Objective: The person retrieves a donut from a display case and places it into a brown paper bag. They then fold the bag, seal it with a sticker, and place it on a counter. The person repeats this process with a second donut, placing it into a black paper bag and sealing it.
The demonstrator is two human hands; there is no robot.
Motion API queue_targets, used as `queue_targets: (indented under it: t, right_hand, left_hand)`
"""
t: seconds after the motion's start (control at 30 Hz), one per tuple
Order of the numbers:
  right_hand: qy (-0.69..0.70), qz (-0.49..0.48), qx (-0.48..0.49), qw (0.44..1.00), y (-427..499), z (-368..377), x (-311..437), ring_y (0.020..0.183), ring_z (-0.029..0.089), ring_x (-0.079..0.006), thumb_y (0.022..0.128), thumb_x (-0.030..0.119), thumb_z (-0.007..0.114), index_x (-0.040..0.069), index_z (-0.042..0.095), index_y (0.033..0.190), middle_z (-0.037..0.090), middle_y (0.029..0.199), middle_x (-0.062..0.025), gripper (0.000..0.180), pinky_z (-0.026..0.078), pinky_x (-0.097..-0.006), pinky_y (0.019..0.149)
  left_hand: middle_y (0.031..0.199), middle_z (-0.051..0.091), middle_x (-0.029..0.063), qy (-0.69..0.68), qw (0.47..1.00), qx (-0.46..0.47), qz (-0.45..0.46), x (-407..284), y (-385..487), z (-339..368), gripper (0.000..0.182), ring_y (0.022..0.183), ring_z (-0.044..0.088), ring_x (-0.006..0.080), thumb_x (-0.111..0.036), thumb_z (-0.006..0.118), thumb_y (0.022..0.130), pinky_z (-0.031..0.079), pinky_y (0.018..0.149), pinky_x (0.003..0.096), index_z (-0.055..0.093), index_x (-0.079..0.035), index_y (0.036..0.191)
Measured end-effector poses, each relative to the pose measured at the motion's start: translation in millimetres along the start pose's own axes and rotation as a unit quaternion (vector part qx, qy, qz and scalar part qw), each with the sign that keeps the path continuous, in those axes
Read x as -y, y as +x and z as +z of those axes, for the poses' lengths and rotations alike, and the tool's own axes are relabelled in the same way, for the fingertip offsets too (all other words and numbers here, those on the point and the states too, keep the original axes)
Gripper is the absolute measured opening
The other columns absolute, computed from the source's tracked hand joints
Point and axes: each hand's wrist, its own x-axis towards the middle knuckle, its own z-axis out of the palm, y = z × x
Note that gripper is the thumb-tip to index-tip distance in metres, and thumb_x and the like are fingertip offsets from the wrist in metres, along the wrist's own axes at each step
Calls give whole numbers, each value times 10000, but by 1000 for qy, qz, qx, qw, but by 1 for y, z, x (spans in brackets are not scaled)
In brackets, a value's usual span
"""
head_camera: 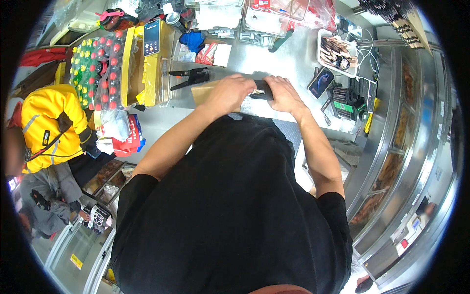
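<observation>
Both hands are close together at the front edge of the steel counter. My right hand (284,93) grips a black object (263,89) whose kind I cannot make out, with a small shiny part at its left end. The curled fingers of my left hand (233,92) meet that end, over a brown kraft-paper package (202,94); what they grip is partly hidden. Below the black object, a white printed paper (251,106) shows at the counter's edge. Left of my left hand lies a black clamp-like tool (191,78).
On the right are a phone (320,82), a white tray of packets (337,55) and a black-and-green device (347,101). Cartons (150,73) and shrink-wrapped bottles (97,70) stand left, beside a person in a yellow jacket (51,125). Clear bins (262,25) line the back.
</observation>
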Motion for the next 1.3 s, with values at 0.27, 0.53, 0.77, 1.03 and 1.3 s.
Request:
queue_targets:
  t: [0.27,0.53,0.77,1.03,1.3]
  right_hand:
    - [-152,-7,38,988,-5,-28,17,1135,611,-360,728,36,725,38,616,1231,655,1134,-153,515,470,-470,983]
    - [-98,54,112,987,8,-23,12,1014,713,-389,811,92,685,74,644,1205,750,996,-178,396,548,-495,907]
    - [-116,-38,-25,992,-11,-28,-2,1061,695,-402,768,90,710,73,663,1211,732,1072,-216,446,550,-489,935]
    - [37,402,-64,913,-71,35,-53,1055,697,-428,770,223,825,22,632,1195,723,1086,-240,508,556,-472,960]
    - [-36,426,-107,898,-83,87,-90,1156,669,-410,759,315,864,55,595,1327,699,1211,-207,680,522,-526,1040]
  left_hand:
    - [977,673,121,-49,997,-22,-48,-8,11,19,130,954,676,360,-181,720,930,533,851,472,761,-57,931]
    - [1035,688,95,-68,996,40,-51,-4,20,20,162,942,691,340,-213,712,969,536,833,453,779,-68,997]
    - [1110,642,55,215,976,24,35,-1,-2,-11,322,1086,679,315,-337,728,961,561,907,453,695,-153,1223]
    - [1014,633,159,96,991,84,-31,54,-36,-35,287,970,665,406,-350,615,1035,538,824,510,651,-66,1062]
    - [1055,654,148,119,989,78,-48,55,-26,-31,310,1006,662,401,-347,627,1040,533,847,491,647,-39,1071]
